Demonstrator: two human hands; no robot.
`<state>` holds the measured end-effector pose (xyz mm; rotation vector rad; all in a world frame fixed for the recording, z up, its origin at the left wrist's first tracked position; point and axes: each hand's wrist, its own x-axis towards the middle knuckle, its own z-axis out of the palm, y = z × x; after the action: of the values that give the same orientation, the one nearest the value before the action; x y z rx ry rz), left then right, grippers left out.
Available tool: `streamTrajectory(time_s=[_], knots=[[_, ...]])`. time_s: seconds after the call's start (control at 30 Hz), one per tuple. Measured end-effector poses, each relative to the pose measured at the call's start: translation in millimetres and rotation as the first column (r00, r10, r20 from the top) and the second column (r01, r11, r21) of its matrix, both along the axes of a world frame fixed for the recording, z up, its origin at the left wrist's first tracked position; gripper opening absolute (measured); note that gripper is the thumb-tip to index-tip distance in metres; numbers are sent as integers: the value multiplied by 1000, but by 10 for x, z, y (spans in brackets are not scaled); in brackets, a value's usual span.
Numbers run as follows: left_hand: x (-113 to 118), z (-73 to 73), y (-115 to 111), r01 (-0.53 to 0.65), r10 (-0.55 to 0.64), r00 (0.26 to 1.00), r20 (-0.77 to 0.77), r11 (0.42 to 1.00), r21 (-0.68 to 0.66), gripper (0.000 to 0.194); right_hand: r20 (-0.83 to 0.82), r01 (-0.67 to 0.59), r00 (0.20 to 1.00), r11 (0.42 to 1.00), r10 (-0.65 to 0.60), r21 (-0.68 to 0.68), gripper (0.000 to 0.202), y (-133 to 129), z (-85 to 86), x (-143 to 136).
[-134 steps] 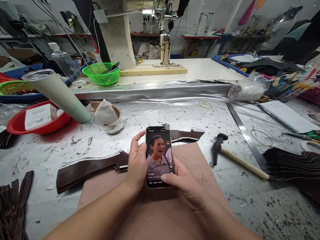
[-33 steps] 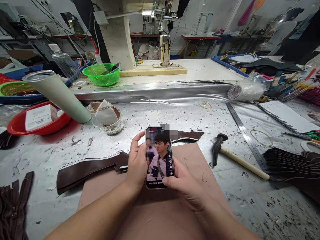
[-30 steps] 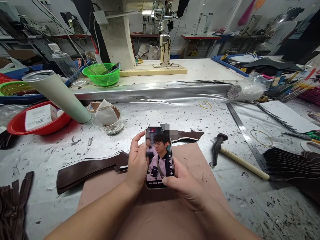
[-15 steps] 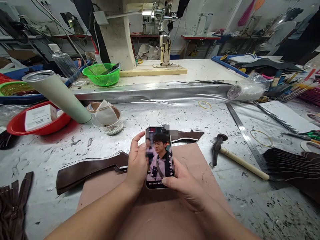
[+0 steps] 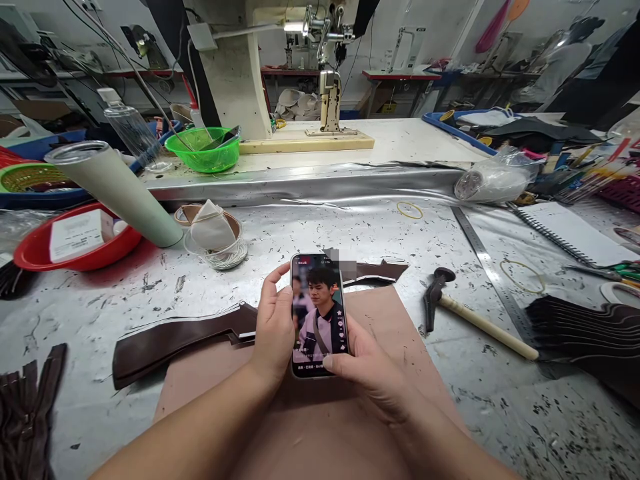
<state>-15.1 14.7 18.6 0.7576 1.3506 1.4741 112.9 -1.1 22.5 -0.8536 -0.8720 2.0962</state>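
A smartphone (image 5: 319,320) stands tilted toward me in the middle of the view, its screen lit with a video of a person. My left hand (image 5: 276,327) grips its left edge, fingers behind and thumb along the side. From the right, my right hand (image 5: 367,357) wraps the lower corner, with the thumb on the bottom of the screen. Beneath the hands lies a pinkish-brown board (image 5: 310,433). A dark brown leather piece (image 5: 185,340) rests partly on it at left, and another brown piece (image 5: 383,271) shows behind the phone.
A hammer (image 5: 470,320) and a steel ruler (image 5: 493,273) lie at right, near stacked brown strips (image 5: 585,340). Brown zippers (image 5: 33,413) are at left. Behind are a red basin (image 5: 95,257), a tumbler (image 5: 120,193), a green bowl (image 5: 205,157) and a sewing machine (image 5: 230,80).
The picture on the phone screen differs slightly. Both hands and the phone keep their places.
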Motion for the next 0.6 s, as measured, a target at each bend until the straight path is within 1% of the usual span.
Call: streamTrajectory(time_s=[0.23, 0.5, 0.6], knots=[[10, -35, 2, 17, -20, 997, 68, 999, 39, 37, -17, -8, 1000, 1000, 8, 15, 55, 7, -22, -6], [3, -32, 5, 24, -27, 997, 74, 999, 40, 36, -19, -5, 1000, 1000, 5, 20, 55, 10, -14, -5], [2, -26, 6, 8, -9, 999, 50, 1000, 26, 37, -15, -5, 1000, 1000, 5, 15, 56, 10, -15, 2]])
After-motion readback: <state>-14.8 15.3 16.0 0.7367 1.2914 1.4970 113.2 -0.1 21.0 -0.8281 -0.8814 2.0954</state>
